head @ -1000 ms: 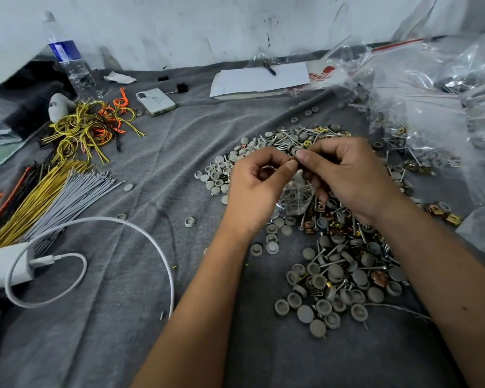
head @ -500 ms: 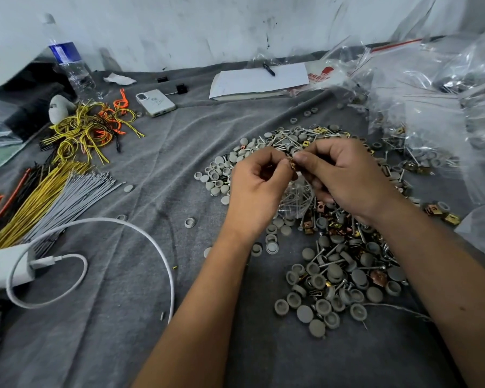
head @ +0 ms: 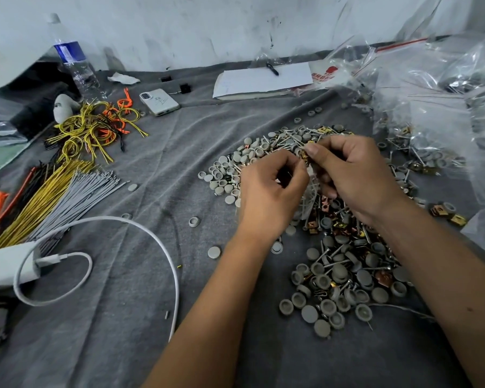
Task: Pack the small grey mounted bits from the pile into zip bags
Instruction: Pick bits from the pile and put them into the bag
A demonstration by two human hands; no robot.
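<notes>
Both hands over pile (head: 339,278) of round grey caps, thin metal screws, brass clips on wrinkled grey cloth (head: 118,317). Left hand (head: 269,191) fingers curled, gripping crinkly clear bag (head: 310,196). Right hand (head: 353,175) thumb and forefinger pinch small brass clip (head: 303,156) at bag mouth.

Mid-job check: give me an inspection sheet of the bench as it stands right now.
Surface: wrinkled grey cloth covers the bench.
Job's things: pile of small grey mounted bits mixed with screws and brass clips; small clear zip bag hanging between the hands; heap of clear plastic bags at far right.
Clutter: clear water bottle, white phone, white notepad with a pen, bundles of yellow, grey and orange ties.
Hands: left hand and right hand pinch the bag's mouth; a brass clip sits at the fingertips.
Cables: white charger cable looping from a white adapter.
Surroundings: scuffed white wall.
</notes>
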